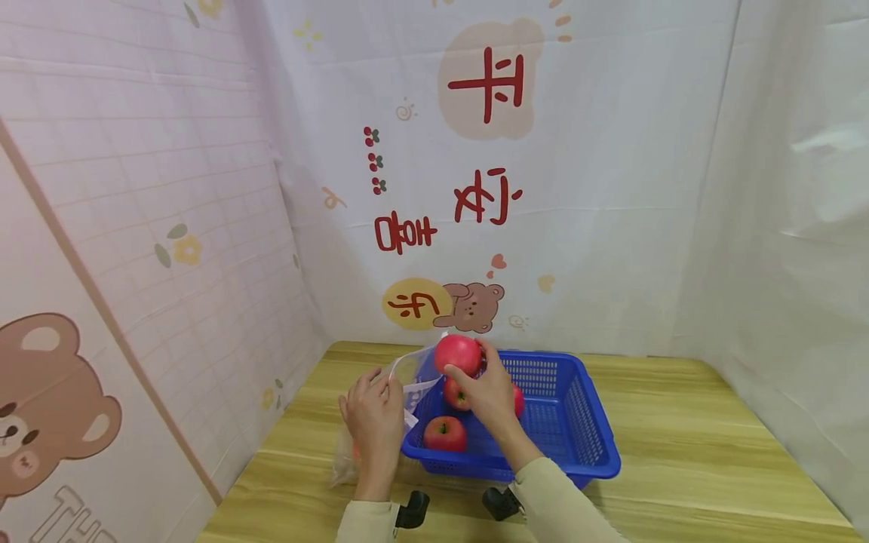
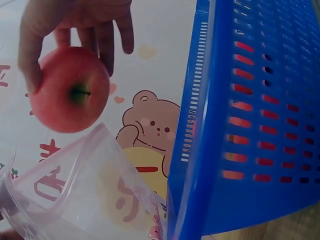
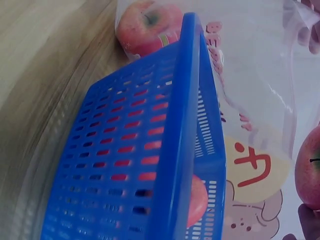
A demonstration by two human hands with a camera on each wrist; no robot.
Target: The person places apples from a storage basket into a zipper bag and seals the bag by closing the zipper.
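My right hand (image 1: 490, 388) grips a red apple (image 1: 457, 354) between thumb and fingers, above the left part of a blue plastic basket (image 1: 597, 422). In the left wrist view that apple (image 2: 70, 92) hangs just above the mouth of a clear plastic bag (image 2: 102, 182). My left hand (image 1: 376, 411) holds the bag's rim at the basket's left side; its fingertips are partly hidden. The bag's mouth is spread open. Low in the bag lies another apple (image 3: 150, 25), seen in the right wrist view. Inside the basket several apples rest, one (image 1: 444, 434) near its front left corner.
The basket stands on a wood-grain table (image 1: 699, 445), its raised rim between the bag and the apples inside. A printed white cloth (image 1: 597, 188) hangs behind the table, with more cloth on both sides.
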